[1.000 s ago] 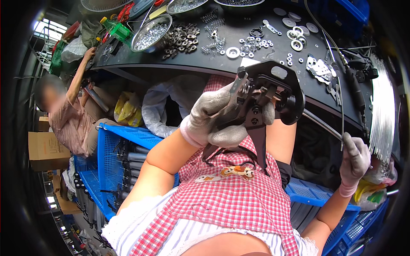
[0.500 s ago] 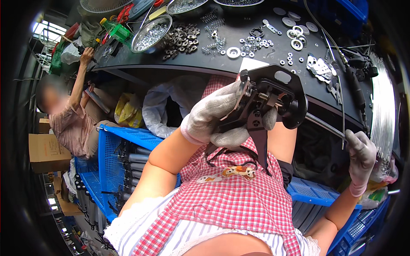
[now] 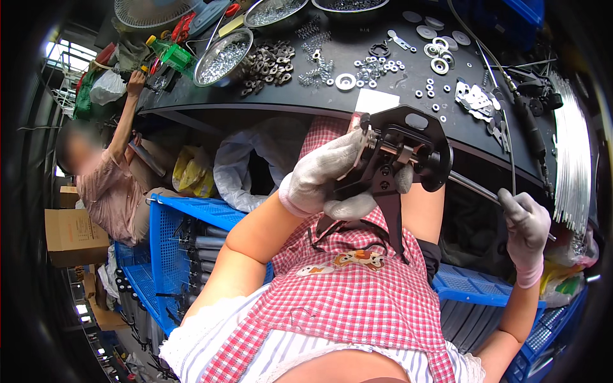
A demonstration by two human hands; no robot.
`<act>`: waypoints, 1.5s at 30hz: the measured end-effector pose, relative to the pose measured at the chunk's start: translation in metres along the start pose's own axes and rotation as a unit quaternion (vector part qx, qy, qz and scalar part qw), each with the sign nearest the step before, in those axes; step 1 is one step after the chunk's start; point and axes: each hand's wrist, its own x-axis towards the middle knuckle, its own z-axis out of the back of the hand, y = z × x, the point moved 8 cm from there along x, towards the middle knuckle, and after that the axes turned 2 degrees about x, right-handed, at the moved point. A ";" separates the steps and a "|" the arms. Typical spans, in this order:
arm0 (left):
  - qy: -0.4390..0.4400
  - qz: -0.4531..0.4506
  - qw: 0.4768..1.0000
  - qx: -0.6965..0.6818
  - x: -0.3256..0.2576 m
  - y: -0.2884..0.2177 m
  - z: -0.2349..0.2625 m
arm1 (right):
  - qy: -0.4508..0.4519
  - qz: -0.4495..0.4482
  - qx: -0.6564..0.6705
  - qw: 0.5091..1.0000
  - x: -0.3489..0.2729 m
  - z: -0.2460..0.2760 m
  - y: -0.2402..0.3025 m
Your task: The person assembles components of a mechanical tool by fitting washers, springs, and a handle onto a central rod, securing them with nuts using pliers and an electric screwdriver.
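Note:
Above my lap, my left hand, in a pale grey knit glove, is closed around a black metal bracket assembly. The assembly has a slotted plate, a round black disc on its right side and small silver pins and a spring in the middle. A thin silver metal rod runs from the disc side out to the right. My gloved right hand has its thumb and fingers closed on this rod. The rod's end pokes out past that hand. The palm side of my left hand is partly hidden by the assembly.
The black workbench holds metal bowls of small parts, springs, washers and flat plates. A bundle of silver rods stands at the right. Blue crates with grey tubes flank me. Another person sits at left, reaching to the bench.
My right hand has shifted left along the rod, so the rod's end now shows beyond it. The assembly in my left hand has barely moved.

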 end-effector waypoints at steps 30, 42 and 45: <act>0.038 0.156 0.987 0.017 -0.007 0.052 -0.003 | 0.162 -0.260 0.394 0.867 -0.006 -0.088 -0.014; 0.015 -0.099 0.987 -0.122 -0.054 -0.033 0.040 | -0.013 -0.201 0.046 0.978 -0.021 -0.025 -0.066; 0.104 -0.053 0.982 -0.147 -0.037 -0.009 0.022 | -0.076 -0.178 0.090 0.977 -0.003 -0.028 -0.054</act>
